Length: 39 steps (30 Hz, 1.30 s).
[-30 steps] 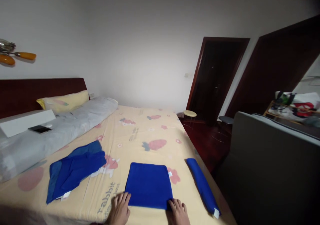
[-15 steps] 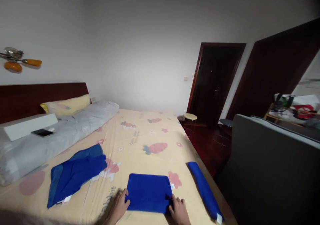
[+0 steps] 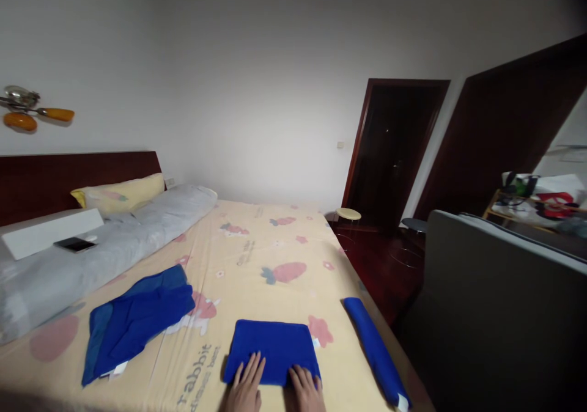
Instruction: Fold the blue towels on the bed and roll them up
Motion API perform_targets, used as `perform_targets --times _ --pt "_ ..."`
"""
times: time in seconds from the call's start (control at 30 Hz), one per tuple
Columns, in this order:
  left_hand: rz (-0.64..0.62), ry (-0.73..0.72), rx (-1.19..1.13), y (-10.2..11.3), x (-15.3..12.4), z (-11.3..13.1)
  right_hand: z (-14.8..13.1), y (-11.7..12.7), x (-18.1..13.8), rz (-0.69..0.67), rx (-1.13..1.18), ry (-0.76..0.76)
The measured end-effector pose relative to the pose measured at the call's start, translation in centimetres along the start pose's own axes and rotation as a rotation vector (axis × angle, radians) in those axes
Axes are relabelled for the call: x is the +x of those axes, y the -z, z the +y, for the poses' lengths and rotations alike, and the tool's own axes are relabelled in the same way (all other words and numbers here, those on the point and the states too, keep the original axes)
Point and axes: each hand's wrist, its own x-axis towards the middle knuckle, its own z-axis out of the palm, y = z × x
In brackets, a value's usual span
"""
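While both palms lie flat with fingers spread, gripping nothing, the left hand point(image 3: 245, 382) and right hand point(image 3: 306, 389) press the folded blue towel point(image 3: 271, 351) onto the near edge of the bed point(image 3: 257, 253), apparently flattening it. A rolled towel point(image 3: 376, 351) lies to its right, loose blue cloth point(image 3: 137, 317) to its left. Beyond: grey bedding point(image 3: 92, 253), dark doorway point(image 3: 394, 149).

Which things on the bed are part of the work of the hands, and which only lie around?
In the work:
- left hand and right hand, both flat on the folded blue towel
- loose blue towel
- rolled blue towel

Only lying about:
- grey quilt
- yellow pillow
- phone
- white box
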Motion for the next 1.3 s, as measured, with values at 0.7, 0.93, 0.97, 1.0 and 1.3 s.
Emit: perform_targets --times 0.7,0.93,0.97,1.0,1.3 --pt "-0.042 0.312 -0.097 7.6 -0.4 -6.1 0.8 10.9 3.1 -0.264 0.205 -0.326" --pt "0.081 0.469 0.058 6.6 -0.6 -3.8 0.1 9.0 2.3 -0.059 0.056 -0.361" --pt "0.107 0.424 0.084 6.2 -0.7 -2.8 -0.4 8.4 2.1 -0.006 0.038 -0.292" --pt "0.11 0.359 0.093 5.7 -0.8 -1.7 -1.0 7.7 2.0 0.035 0.029 -0.198" --pt "-0.042 0.041 -0.05 1.6 -2.3 -1.2 -0.6 2.8 -0.4 0.019 0.013 0.121"
